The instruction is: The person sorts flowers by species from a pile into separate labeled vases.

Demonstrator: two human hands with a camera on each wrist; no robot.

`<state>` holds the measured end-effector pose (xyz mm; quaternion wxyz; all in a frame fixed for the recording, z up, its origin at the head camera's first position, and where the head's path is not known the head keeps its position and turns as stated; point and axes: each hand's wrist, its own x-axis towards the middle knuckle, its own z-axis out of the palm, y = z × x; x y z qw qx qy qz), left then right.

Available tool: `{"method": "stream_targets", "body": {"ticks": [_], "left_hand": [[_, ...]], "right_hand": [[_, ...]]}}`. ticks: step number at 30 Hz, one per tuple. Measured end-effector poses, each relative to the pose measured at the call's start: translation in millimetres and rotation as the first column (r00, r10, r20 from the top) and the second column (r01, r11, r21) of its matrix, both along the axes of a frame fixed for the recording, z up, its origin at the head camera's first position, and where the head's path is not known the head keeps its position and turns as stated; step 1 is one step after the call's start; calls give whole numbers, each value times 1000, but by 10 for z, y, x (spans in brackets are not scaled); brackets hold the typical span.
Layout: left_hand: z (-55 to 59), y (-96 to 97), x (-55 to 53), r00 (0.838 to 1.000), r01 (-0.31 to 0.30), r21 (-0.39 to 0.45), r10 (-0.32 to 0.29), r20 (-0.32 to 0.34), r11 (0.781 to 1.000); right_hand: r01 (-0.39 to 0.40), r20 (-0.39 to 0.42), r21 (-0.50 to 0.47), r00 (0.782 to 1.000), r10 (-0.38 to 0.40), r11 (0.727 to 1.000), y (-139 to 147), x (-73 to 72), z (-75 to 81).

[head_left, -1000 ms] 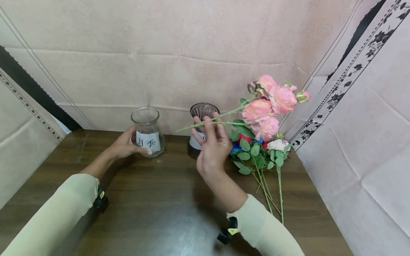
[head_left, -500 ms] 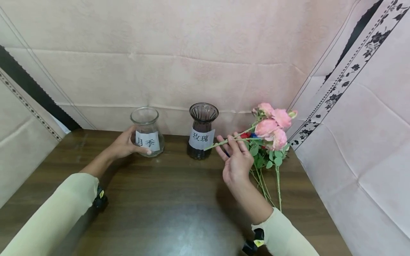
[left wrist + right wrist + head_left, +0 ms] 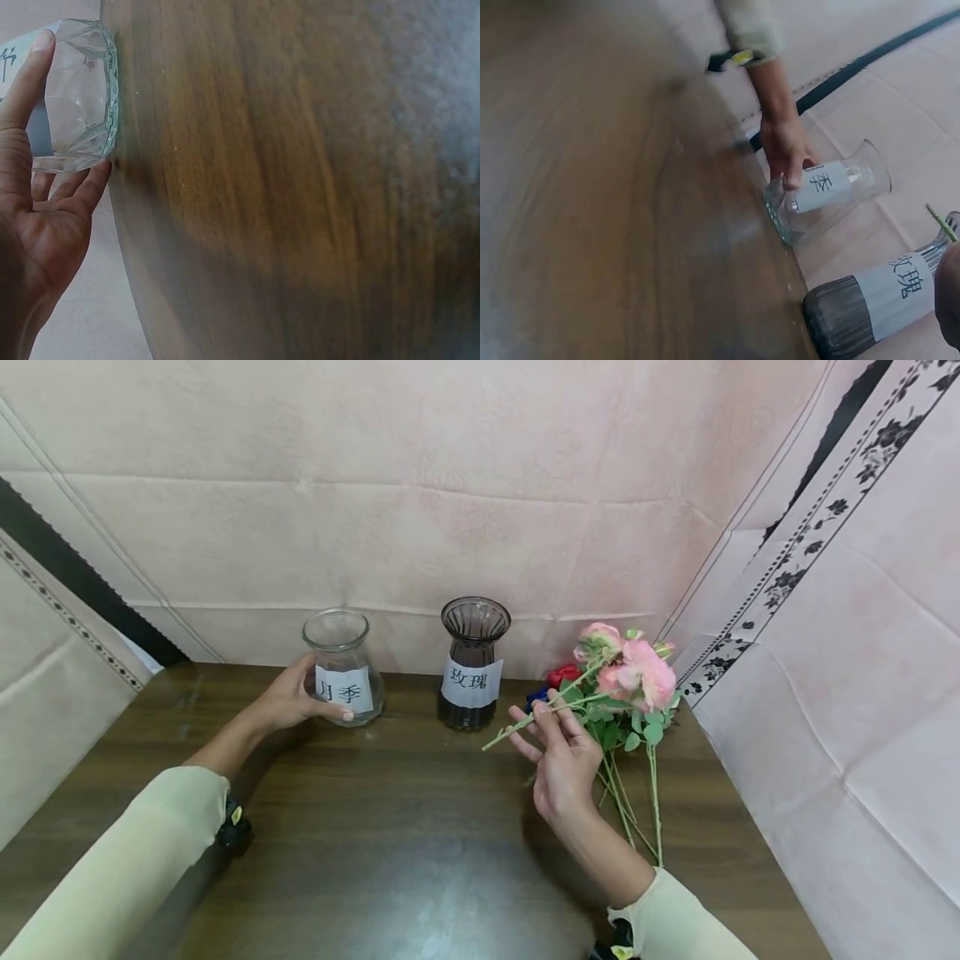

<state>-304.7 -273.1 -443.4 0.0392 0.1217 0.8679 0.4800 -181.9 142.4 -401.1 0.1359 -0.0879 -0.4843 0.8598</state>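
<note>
A clear glass vase (image 3: 347, 683) with a white paper label stands at the back left of the table. My left hand (image 3: 287, 697) grips its side, thumb across the front near the label; the left wrist view shows that thumb against the vase's glass base (image 3: 77, 101). In my right hand (image 3: 567, 764) a stem with pink artificial flowers (image 3: 637, 672) is pinched between thumb and fingers. Its blooms hang over other flowers at the right, and the bare stem ends point left. Only a sliver of this hand (image 3: 949, 292) enters the right wrist view.
Between the hands stands a dark, ribbed glass vase (image 3: 471, 683), also labelled. Beneath the pink blooms lie a red flower (image 3: 562, 675), a blue flower partly hidden, green leaves (image 3: 652, 731) and long stems. Pale cloth (image 3: 450, 485) hangs behind the wooden table (image 3: 360, 827).
My right hand has moved right and down with the pink flowers, from in front of the dark vase to over the flower pile. The left hand stays on the clear vase.
</note>
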Motion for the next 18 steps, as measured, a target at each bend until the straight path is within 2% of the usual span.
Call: {"method": "stream_targets", "body": {"ticks": [5, 10, 15, 18], "left_hand": [[15, -3, 1, 1000, -20, -18, 20, -8, 1000], [12, -3, -2, 1000, -18, -25, 18, 3, 1000], [-1, -6, -11, 1000, -18, -27, 18, 12, 999], [-11, 0, -10, 1000, -12, -24, 12, 8, 1000]], "right_hand": [[-29, 15, 17, 999, 29, 999, 82, -7, -47], [-22, -17, 30, 1000, 23, 999, 140, -33, -75], [-26, -43, 25, 999, 27, 999, 124, -132, -55], [-34, -56, -24, 998, 32, 999, 80, -211, -44]]}}
